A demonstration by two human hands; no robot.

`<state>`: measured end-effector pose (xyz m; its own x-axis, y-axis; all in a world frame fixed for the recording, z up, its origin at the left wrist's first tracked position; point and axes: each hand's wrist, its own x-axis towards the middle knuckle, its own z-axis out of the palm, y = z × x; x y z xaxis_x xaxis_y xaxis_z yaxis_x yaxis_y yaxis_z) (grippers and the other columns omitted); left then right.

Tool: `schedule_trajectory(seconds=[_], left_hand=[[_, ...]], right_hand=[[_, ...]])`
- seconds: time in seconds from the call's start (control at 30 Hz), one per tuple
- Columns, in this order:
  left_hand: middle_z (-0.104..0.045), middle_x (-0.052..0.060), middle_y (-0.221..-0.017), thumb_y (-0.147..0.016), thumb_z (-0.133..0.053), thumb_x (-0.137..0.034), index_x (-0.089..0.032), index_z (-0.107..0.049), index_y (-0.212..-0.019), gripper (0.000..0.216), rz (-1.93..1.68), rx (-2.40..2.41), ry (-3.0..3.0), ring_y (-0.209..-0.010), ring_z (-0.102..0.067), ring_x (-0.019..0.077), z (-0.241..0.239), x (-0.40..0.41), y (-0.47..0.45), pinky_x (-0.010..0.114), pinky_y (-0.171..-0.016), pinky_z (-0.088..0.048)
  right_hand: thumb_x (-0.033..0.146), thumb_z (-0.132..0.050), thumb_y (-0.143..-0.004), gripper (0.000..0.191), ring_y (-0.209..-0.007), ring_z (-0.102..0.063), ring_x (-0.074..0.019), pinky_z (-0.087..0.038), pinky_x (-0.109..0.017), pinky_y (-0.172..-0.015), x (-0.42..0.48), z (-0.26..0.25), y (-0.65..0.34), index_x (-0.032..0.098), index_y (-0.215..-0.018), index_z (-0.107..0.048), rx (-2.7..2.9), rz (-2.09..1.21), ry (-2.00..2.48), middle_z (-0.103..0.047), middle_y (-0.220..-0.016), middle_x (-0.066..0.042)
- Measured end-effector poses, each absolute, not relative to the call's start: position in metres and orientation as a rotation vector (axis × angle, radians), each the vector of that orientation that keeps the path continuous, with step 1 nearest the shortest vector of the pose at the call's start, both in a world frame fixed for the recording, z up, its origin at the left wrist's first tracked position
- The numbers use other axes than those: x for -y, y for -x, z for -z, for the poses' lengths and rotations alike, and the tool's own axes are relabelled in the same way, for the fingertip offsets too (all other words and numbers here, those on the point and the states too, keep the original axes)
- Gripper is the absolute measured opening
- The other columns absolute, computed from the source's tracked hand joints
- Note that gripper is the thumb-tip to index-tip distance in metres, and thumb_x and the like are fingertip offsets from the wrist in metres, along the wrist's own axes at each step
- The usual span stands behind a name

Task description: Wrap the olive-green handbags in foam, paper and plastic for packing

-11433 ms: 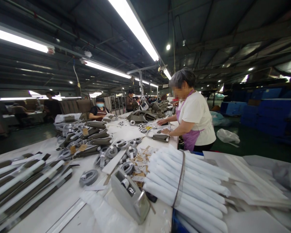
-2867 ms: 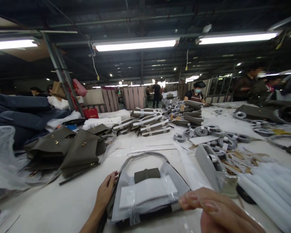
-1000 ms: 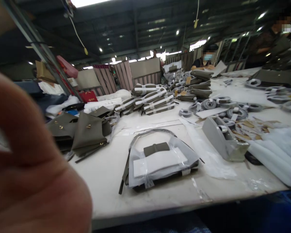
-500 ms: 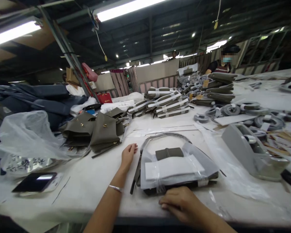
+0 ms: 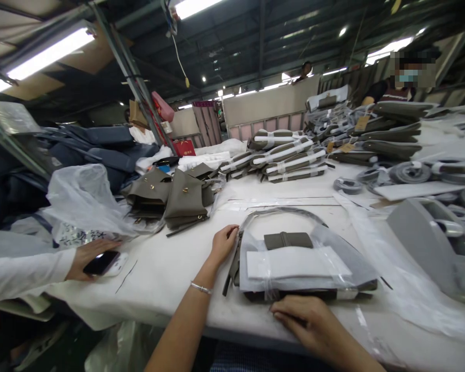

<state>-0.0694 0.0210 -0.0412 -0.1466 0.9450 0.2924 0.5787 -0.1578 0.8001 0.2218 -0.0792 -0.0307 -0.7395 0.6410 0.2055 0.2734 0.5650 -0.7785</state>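
Observation:
In front of me on the white table lies an olive-grey handbag (image 5: 290, 240), wrapped in translucent sheeting with a white padding strip (image 5: 298, 262) taped over its front. Its wrapped handle (image 5: 282, 211) arches away from me. My left hand (image 5: 223, 244) is at the bag's upper left corner, fingers bent together, fingertips at its edge; whether they pinch anything is hidden. Just below the bag's near edge, my right hand (image 5: 306, 316) rests with curled fingers and thumb pressed in. What it holds, if anything, I cannot make out.
Another person's hand (image 5: 91, 257) rests on a phone (image 5: 103, 262) at left. Unwrapped olive bags (image 5: 186, 199) stand behind it, beside a clear plastic bag (image 5: 85, 199). Wrapped bags (image 5: 290, 157) are stacked at the back. A grey tape dispenser (image 5: 430, 243) stands right.
The view has swung left, shifting everything rightward. My left hand has closed in on the bag's left corner. A co-worker's hand has come in from the left onto the phone.

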Motion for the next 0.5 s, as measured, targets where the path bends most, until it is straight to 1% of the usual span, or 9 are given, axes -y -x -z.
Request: schedule_trajectory(seconds=[0.17, 0.33, 0.43, 0.5], left_hand=[[-0.069, 0.007, -0.106, -0.096, -0.058, -0.042, -0.017, -0.067, -0.105, 0.028, -1.238, -1.714, -1.730, -0.101, -0.065, 0.0211, 0.039, -0.018, 0.068, 0.046, -0.096, -0.050], [-0.069, 0.007, -0.108, -0.096, -0.058, -0.041, -0.017, -0.066, -0.106, 0.028, -1.231, -1.699, -1.718, -0.103, -0.064, 0.0214, 0.039, -0.018, 0.068, 0.047, -0.099, -0.049], [-0.068, 0.008, -0.110, -0.096, -0.057, -0.041, -0.017, -0.066, -0.107, 0.028, -1.221, -1.709, -1.699, -0.105, -0.064, 0.0219, 0.041, -0.019, 0.068, 0.048, -0.100, -0.048], [-0.069, 0.008, -0.111, -0.096, -0.057, -0.040, -0.017, -0.066, -0.107, 0.027, -1.213, -1.731, -1.694, -0.106, -0.064, 0.0218, 0.041, -0.018, 0.067, 0.047, -0.100, -0.049]], right_hand=[[0.036, -0.049, -0.101, 0.026, -0.090, -0.068, -0.0160, -0.051, -0.023, -0.081, 0.080, 0.030, -0.222, 0.023, -0.104, -0.072, 2.354, -1.038, 0.742, -0.072, -0.097, -0.004], [0.035, -0.048, -0.101, 0.027, -0.090, -0.070, -0.0170, -0.055, -0.024, -0.080, 0.079, 0.032, -0.220, 0.023, -0.104, -0.072, 2.354, -0.998, 0.742, -0.073, -0.097, -0.005], [0.034, -0.049, -0.100, 0.026, -0.088, -0.071, -0.0169, -0.057, -0.022, -0.078, 0.075, 0.040, -0.222, 0.025, -0.103, -0.073, 2.360, -0.918, 0.704, -0.074, -0.095, -0.004], [0.036, -0.055, -0.097, 0.022, -0.083, -0.073, -0.0171, -0.059, -0.019, -0.075, 0.072, 0.046, -0.222, 0.028, -0.102, -0.075, 2.370, -0.817, 0.627, -0.075, -0.093, -0.002]])
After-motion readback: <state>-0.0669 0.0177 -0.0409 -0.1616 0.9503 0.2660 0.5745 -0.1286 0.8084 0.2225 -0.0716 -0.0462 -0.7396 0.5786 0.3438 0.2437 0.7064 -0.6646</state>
